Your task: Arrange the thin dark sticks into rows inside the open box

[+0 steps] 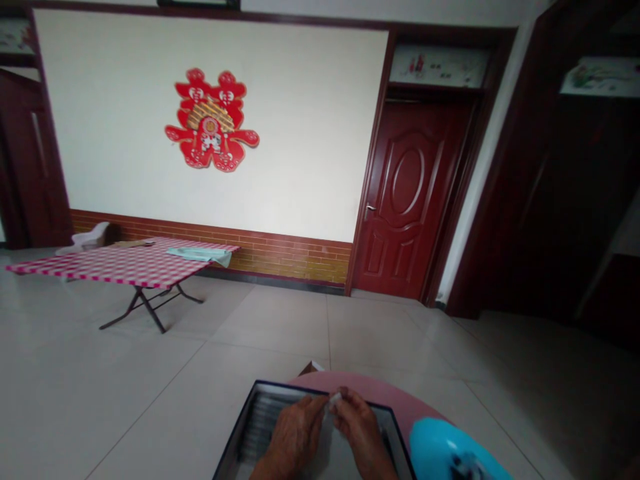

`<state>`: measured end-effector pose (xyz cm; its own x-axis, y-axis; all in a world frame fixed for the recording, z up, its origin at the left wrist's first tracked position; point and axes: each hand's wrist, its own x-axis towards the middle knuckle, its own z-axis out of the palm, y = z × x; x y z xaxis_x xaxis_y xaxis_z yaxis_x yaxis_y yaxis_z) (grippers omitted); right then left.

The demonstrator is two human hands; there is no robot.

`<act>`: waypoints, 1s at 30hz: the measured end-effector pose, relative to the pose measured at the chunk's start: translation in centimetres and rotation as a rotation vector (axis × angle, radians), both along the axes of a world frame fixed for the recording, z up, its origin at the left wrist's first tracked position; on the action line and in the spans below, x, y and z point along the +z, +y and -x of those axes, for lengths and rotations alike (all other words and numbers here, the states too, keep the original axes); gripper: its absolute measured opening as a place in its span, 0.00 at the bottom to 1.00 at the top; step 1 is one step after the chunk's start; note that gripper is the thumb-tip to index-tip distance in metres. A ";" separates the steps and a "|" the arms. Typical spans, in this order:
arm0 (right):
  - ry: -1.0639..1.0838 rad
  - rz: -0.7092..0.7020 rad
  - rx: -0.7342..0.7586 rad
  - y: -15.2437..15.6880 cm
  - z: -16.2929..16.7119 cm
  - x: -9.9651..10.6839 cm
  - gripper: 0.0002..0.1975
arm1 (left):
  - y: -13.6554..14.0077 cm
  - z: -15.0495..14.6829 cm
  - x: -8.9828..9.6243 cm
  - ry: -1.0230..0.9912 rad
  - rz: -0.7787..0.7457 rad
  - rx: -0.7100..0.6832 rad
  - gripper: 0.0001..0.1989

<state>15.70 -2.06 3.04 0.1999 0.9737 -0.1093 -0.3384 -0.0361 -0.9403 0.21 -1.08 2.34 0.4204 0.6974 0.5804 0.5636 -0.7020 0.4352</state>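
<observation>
Both of my hands meet above an open, dark-rimmed shallow box (243, 421) at the bottom of the view. Between the fingertips is a small whitish piece (335, 399), too small to name. My left hand (299, 427) has its fingers closed, their tips against the piece's left side. My right hand (356, 419) pinches the same piece from the right. Rows of thin greyish strips (265, 420) lie along the box's left side. My forearms and hands hide part of the box's inside.
The box rests on a round pink tabletop (400, 393). A bright blue bowl (440, 447) with dark things in it stands to the right. Farther left is a folding table (125, 263) with a checked cover and a pale green cloth (200, 255). A red door (410, 200) is behind.
</observation>
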 end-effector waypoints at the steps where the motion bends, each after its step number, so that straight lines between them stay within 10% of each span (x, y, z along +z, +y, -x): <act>1: -0.020 0.001 0.003 0.0 0.0 -0.2 0.25 | 0.0 0.0 -0.1 -0.008 -0.002 -0.002 0.19; 30: -0.174 -0.082 0.123 -0.8 0.3 0.4 0.18 | 0.0 -0.2 -0.5 0.178 0.122 0.067 0.17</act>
